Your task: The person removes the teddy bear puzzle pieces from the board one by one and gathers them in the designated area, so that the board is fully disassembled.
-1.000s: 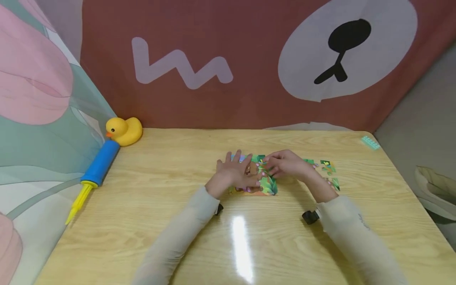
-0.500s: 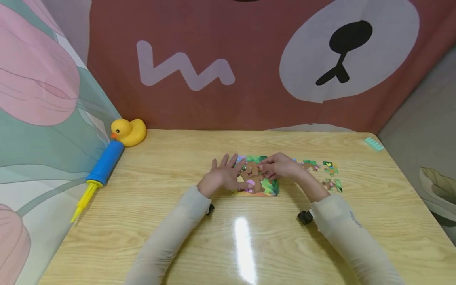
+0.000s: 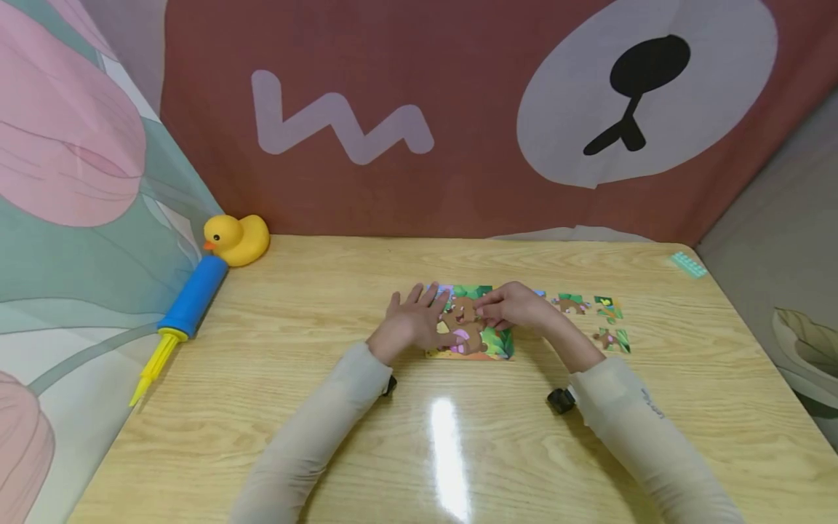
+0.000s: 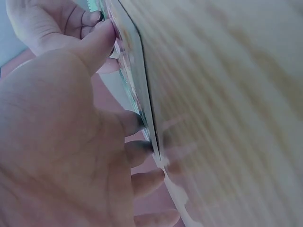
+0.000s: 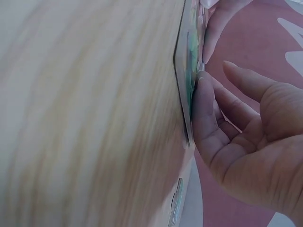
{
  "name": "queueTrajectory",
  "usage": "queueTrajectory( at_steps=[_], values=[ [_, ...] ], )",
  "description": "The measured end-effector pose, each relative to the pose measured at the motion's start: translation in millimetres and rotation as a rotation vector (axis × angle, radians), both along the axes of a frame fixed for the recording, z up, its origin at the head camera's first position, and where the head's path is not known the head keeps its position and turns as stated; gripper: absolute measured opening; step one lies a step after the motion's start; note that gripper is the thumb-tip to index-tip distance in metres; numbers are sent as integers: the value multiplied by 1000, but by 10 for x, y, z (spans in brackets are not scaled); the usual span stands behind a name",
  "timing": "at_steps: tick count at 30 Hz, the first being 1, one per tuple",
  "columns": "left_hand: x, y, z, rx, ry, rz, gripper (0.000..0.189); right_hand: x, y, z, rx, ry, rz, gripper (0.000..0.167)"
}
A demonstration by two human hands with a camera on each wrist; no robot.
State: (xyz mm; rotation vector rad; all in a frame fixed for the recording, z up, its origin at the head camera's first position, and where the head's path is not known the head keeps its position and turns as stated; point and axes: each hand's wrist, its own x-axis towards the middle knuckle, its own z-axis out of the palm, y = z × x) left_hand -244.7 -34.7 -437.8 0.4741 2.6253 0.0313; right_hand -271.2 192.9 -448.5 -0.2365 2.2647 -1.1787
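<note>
A flat jigsaw puzzle (image 3: 500,348) with a brown bear on green leaves lies on the table. My left hand (image 3: 412,320) rests over its left side with fingers spread, the thumb reaching across the bear's lower part. From the right, my right hand (image 3: 519,306) touches the puzzle beside the bear's head with bent fingertips. In the right wrist view, the right thumb (image 5: 248,82) stands apart from those fingers, and no piece shows between them. Seen edge-on in the left wrist view, the puzzle's board (image 4: 137,61) lies under the left fingertips.
Several loose puzzle pieces (image 3: 572,304) lie to the right, partly behind the right forearm. A yellow rubber duck (image 3: 238,240) and a blue hand pump (image 3: 195,295) are at the back left. A mint toy brick (image 3: 688,265) sits at the back right corner of the wooden table (image 3: 314,306).
My left hand has slid left from the puzzle's middle, uncovering the bear. My right hand has shifted slightly left over the puzzle. During the last half second both hands stay nearly still.
</note>
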Motion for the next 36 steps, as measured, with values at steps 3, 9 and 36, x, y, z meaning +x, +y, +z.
queueTrajectory(
  at_steps=[3,9,36],
  values=[
    [0,42,19,-40,9,-3,98,2,7,12,2,5,0,38],
    [-15,124,41,-113,12,-19,97,10,55,39,-10,11,-20,36],
    [-2,96,25,-168,-9,11,98,62,-133,-43,-120,38,-95,16]
  ],
)
